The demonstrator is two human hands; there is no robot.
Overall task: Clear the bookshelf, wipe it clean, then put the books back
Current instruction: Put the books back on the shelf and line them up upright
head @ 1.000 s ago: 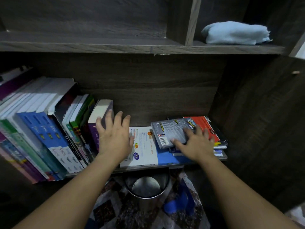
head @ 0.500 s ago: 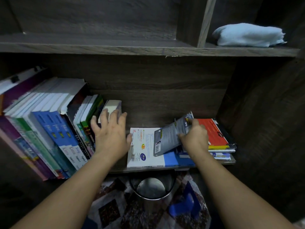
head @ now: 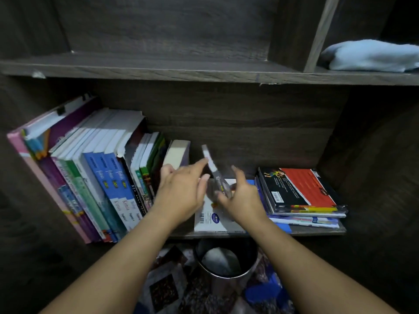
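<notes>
While a thin grey paperback tilts on edge over the dark wooden shelf, the right hand grips its lower end; the left hand, fingers straight, touches its top; the upright book row lies leftward.
</notes>
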